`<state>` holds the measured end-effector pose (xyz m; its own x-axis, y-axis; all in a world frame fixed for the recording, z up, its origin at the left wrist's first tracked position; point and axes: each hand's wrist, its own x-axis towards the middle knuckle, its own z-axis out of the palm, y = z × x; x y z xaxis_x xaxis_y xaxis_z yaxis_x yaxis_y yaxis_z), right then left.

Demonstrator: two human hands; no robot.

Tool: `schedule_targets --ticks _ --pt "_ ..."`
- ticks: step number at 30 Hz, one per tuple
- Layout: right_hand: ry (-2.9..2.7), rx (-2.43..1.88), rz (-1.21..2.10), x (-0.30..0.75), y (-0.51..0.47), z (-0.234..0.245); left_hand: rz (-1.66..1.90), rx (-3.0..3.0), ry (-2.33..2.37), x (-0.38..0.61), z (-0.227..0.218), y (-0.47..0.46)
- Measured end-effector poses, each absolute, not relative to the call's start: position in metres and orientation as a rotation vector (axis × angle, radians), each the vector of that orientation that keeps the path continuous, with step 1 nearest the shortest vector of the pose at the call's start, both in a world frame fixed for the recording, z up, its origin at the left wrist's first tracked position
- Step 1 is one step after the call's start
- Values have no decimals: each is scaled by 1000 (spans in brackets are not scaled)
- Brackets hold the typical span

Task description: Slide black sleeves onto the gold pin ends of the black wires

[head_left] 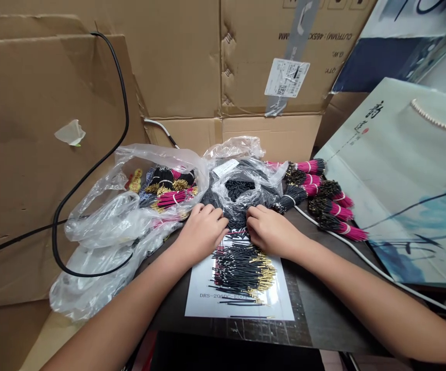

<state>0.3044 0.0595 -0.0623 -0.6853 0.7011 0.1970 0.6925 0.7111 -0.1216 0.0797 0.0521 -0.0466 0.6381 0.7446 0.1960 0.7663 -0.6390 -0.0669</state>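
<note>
Far left of the white printed sheet (198, 304), a black power cable (124, 103) loops down over flattened brown cardboard (33, 129). Nearer the sheet, a crumpled clear plastic bag (103, 221) holds bundled pink-and-black wires with gold pins (171, 188), apparently bagged to keep the bundles together. The left hand (202, 232) sits just above the sheet's top left, fingers curled down by a bag of short black tubes (242, 188); no clear clench, and whether it is grasping anything cannot be told. The right hand (271, 232) mirrors it just above the sheet's top right, fingers curved over the dark wires, grip also unclear. Both hands are close together, as if gathering or steadying the pile. On the sheet itself lies a loose fan of thin black wires with gold tips (242, 270), tips aligned toward the right, seemingly for sorting or counting. Right of the sheet, tied magenta-and-black wire bundles (323, 198) lie side by side, likely kept apart from the loose ones, beside a white cable (362, 257).
</note>
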Motion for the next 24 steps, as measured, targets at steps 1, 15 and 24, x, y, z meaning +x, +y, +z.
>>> schedule_targets --ticks 1,15,24 --pt "-2681 -1115 68 304 60 -63 -257 -2724 -1262 79 -48 53" --pt "-2544 -1052 211 307 57 -59 -377 -2804 -1299 66 -57 55" --pt "-2471 -1052 254 309 59 -62 -566 -2866 -1347 63 -54 53"
